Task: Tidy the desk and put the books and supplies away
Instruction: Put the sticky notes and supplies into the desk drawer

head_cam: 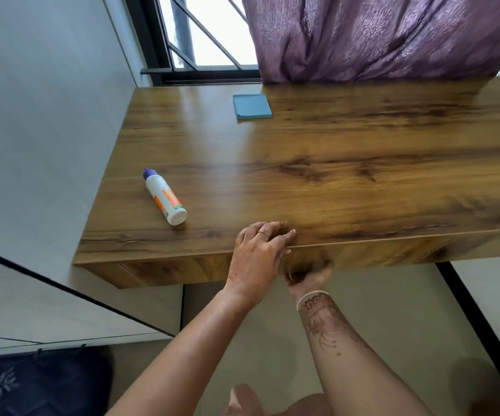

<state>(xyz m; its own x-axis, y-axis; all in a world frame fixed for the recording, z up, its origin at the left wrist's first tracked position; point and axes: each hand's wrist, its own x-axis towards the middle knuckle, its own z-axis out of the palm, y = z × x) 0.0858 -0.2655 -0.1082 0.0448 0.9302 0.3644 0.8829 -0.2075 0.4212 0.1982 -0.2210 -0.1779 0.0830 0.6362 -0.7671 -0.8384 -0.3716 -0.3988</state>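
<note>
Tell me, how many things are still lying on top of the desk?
2: a glue bottle lying on its side near the left edge, and a blue sticky-note pad at the back by the curtain. More could hide beyond the frame.

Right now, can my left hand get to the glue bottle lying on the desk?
Probably yes. The left hand rests at the desk's front edge, and the glue bottle lies on its side just beyond and to its left, with only bare wood between them.
</note>
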